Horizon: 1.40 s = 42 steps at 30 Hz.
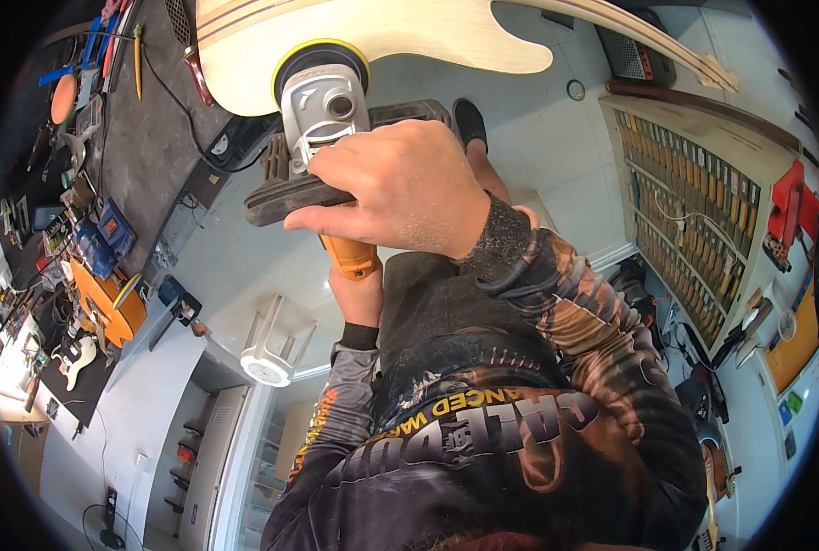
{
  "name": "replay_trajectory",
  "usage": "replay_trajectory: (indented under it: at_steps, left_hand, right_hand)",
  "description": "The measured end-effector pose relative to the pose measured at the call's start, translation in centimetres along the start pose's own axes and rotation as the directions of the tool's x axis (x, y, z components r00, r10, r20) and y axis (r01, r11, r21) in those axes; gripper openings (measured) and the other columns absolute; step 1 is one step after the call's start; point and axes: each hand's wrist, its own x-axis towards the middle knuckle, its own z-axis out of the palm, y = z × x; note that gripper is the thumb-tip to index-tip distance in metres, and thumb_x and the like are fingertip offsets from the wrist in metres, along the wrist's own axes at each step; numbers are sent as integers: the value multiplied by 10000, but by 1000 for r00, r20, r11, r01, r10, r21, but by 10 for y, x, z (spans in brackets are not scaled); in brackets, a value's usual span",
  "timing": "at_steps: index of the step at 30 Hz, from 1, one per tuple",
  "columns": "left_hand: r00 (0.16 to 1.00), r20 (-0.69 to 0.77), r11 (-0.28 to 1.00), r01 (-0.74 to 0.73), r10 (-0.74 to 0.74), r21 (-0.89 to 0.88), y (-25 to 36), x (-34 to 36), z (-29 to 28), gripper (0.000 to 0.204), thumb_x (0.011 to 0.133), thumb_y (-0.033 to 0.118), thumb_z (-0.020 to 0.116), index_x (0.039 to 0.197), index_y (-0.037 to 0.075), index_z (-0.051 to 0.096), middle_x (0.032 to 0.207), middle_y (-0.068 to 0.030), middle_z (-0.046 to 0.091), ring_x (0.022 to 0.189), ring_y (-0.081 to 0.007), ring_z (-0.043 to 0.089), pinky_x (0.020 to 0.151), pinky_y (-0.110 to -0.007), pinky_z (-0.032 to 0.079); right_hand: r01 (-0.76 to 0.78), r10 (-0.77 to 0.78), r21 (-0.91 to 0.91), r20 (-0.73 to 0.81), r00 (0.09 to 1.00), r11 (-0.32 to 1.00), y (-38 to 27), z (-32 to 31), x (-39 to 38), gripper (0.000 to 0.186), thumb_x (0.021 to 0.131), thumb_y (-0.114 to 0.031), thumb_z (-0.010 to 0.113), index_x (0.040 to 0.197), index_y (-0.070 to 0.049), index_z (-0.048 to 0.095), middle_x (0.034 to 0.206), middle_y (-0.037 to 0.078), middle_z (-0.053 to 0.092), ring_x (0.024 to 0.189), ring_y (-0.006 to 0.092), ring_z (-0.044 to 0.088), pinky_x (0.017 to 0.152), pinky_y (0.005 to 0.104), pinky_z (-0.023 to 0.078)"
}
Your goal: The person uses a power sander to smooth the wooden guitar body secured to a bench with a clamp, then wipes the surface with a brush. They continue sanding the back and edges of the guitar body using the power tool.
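Observation:
An angle grinder (322, 101) with a yellow-edged round disc (359, 57) is at the upper middle, its disc against the edge of a pale wooden guitar body (419, 32). My left hand (359, 298) is wrapped around the orange rear part of the grinder. Over the tool's neck, my right hand (409, 188) is closed, thumb stretched to the left and fingertips partly hidden. Dust speckles the back of this hand. Dark vise-like bars (286, 197) lie under and beside the right hand; part of them is hidden. The guitar's striped neck (630, 32) runs off to the right.
A dark workbench (143, 138) at the left bears a cord (189, 119), a yellow pencil-like tool (138, 64) and a handled tool (196, 78). An orange guitar body (106, 308) stands lower left. Below is a white stool (267, 363); at right, a rack (694, 202) of many handled tools.

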Motion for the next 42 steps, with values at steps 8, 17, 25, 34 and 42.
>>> replay_trajectory:
  at_steps: [8,17,25,34,42]
  left_hand:
    - [976,219,981,-57,15,185,20,25,-9,203,825,49,768,1010,-20,717,894,-200,778,841,-363,783,768,-431,579]
    - [989,132,990,55,-72,129,8,21,-21,182,832,53,760,988,-27,714,867,-158,779,805,-293,776,748,-410,575]
    - [963,269,970,-94,31,225,29,46,-34,203,818,65,770,989,-28,715,877,-171,784,821,-305,782,762,-419,583]
    - [929,366,964,-144,54,225,24,62,-44,205,853,65,771,1024,-30,713,903,-129,784,833,-250,760,775,-393,579]
    - [938,330,975,-159,101,153,15,76,-51,229,813,76,781,996,-38,705,878,-175,788,823,-337,785,763,-436,586]
  right_hand:
    - [-89,77,-69,-154,985,994,9,-23,-20,519,917,-572,820,791,-98,649,700,50,673,597,273,690,549,387,536]
    - [-124,124,18,-27,992,992,-2,-10,-2,499,896,-551,858,866,-74,715,725,62,677,625,285,692,566,388,534]
    - [-242,236,-9,-183,954,970,-6,-19,-15,527,925,-571,813,780,-100,626,716,60,673,626,282,698,578,401,544]
    - [-244,219,-63,-272,937,968,-11,-9,-23,526,920,-566,826,790,-97,625,709,58,670,606,277,691,568,393,539]
    - [-270,242,-89,-237,941,959,-15,5,-14,531,923,-575,821,815,-88,636,717,60,682,614,264,703,574,394,545]
